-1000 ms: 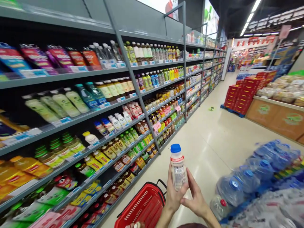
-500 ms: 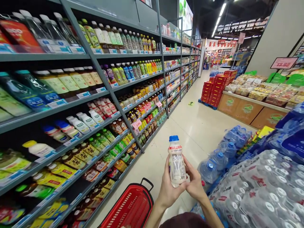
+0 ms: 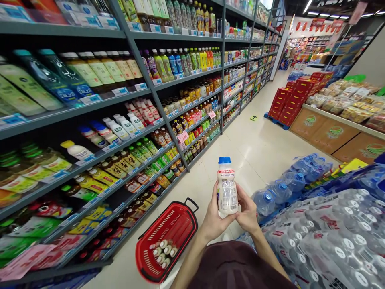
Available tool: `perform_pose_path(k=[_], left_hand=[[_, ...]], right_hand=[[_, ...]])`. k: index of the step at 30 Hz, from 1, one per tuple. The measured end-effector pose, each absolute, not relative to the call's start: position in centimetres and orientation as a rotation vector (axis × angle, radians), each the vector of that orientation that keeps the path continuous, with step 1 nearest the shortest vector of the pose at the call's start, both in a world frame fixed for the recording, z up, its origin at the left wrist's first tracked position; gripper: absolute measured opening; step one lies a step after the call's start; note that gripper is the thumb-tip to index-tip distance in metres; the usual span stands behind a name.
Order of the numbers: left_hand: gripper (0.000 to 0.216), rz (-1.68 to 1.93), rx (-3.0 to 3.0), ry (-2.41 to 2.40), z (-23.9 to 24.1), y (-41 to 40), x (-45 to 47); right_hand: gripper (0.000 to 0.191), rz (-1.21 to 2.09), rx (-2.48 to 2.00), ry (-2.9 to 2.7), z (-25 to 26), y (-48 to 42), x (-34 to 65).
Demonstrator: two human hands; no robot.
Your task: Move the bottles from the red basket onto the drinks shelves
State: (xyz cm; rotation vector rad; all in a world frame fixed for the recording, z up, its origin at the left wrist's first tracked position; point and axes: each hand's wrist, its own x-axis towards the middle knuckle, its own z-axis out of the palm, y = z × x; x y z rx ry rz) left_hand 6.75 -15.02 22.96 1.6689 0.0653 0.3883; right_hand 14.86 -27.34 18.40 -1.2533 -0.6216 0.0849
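A white plastic drink bottle (image 3: pixel 227 192) with a blue cap and a red band at its neck is held upright in front of me. My left hand (image 3: pixel 214 216) grips it from the left side. Around its right side and base curls my right hand (image 3: pixel 247 208). Both thumbs meet near the bottom of the bottle. Below and to the left, a red shopping basket (image 3: pixel 180 214) stands on the floor, with several small white-topped bottles (image 3: pixel 164 253) at its near end. Similar blue-capped bottles (image 3: pixel 105 132) lie on a shelf to the left.
Long shelving (image 3: pixel 135 134) full of drinks lines the left side. Shrink-wrapped water packs (image 3: pixel 325 237) and large blue-capped water bottles (image 3: pixel 267 200) are stacked close on the right. Farther off stand red boxes (image 3: pixel 284 102) and a display of packaged food (image 3: pixel 339 100). A pale floor aisle (image 3: pixel 234 140) runs between.
My view has tilted down and turned slightly left, bringing more of the basket and its bottles into sight. The bottle stays in both hands, and its face appears turned slightly.
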Motion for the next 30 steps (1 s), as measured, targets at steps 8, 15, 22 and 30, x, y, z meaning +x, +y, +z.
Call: perform_pose_path(k=[8, 15, 22, 30], left_hand=[[0.117, 0.302, 1.596, 0.084, 22.49, -15.19, 6.20], [0.117, 0.327, 1.591, 0.054, 22.71, -15.33, 5.86], [0.117, 0.330, 1.602, 0.071, 22.42, -14.97, 5.82], [0.113, 0.334, 1.610, 0.063, 22.78, -14.83, 6.48]], right_hand=[[0.079, 0.076, -1.242, -0.650, 18.36, -27.54, 14.25], [0.084, 0.094, -1.231, -0.672, 18.38, -27.72, 14.01], [0.083, 0.133, -1.250, -0.630, 18.29, -27.44, 14.10], [0.085, 0.158, -1.216, -0.579, 18.37, -27.32, 14.45]])
